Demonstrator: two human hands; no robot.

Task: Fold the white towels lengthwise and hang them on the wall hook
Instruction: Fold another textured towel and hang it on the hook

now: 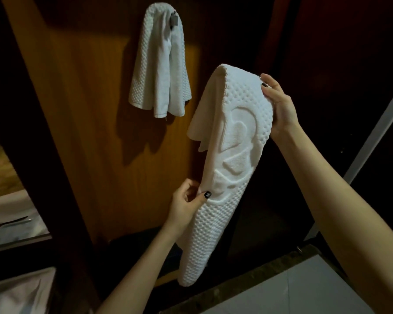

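A white waffle-textured towel (234, 168) with an embossed pattern hangs folded lengthwise in the air between my hands. My right hand (279, 107) grips its upper right edge near the fold at the top. My left hand (186, 205) pinches its left edge about halfway down. Another white towel (161, 64) is draped over a metal wall hook (174, 19) on the wooden panel, up and to the left of the held towel.
The wooden wall panel (89, 109) stands straight ahead between dark frames. A white-tiled floor (293, 288) with a dark threshold lies at the lower right. Pale fabric (16, 293) shows at the lower left, with a mirror or glass surface (11, 223) above it.
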